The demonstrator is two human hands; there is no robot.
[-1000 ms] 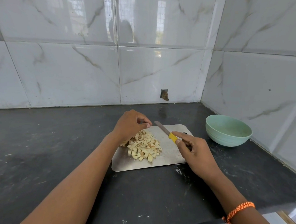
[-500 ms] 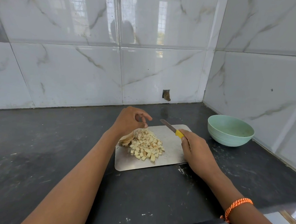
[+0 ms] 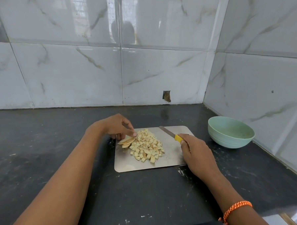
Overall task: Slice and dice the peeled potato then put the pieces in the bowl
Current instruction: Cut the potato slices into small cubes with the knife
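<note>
A heap of diced potato pieces lies on a steel cutting board. A small stack of thin potato slices sits at the board's far left edge. My left hand hovers over those slices, its curled fingertips touching the top of the stack. My right hand grips the yellow handle of a knife, whose blade points up and left over the bare right part of the board. A pale green bowl stands to the right of the board and looks empty.
The board lies on a dark stone counter set in a corner of white marble tiles. The side wall runs close behind the bowl. An orange braided band circles my right wrist.
My left hand has dropped from above the diced heap down and left onto the slice stack. My right hand has closed round the knife handle; the blade stays over the board.
</note>
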